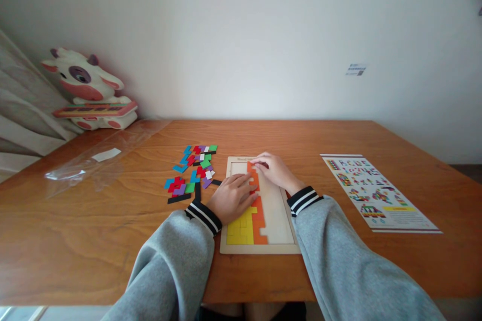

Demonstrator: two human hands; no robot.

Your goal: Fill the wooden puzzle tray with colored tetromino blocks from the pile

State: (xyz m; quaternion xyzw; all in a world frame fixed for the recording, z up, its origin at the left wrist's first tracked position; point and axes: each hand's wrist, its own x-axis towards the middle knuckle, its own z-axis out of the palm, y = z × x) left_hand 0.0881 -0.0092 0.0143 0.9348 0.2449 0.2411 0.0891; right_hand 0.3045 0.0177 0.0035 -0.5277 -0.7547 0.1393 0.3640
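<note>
2 bare hands work over a shallow wooden puzzle tray (223,248), which lies flat on the brown wooden table (75,246) directly in front of the person. The left hand (233,195) is palm down across the tray's left rim, its fingers extended and slightly apart, with the tips over the orange puzzle pieces (259,220). The right hand (276,170) reaches in from the other side, its fingertips drawn close together at the far end of the orange column; whether they pinch a piece or only press on it, I cannot tell.

Inside the tray, yellow puzzle pieces (240,230) fill the near left corner, and the orange ones run beside them up the middle. To the right of the orange column, the pale tray floor shows.

Left of the tray, loose flat pieces (190,188) in blue, red, green, purple, white and black lie in a scattered group, some touching. Well to the right rests a printed instruction sheet (380,200) with colourful figures. At the far left sits a cow-shaped toy keyboard (94,108) beside a curtain (22,110), with a clear plastic bag (130,143) on the table near it.
</note>
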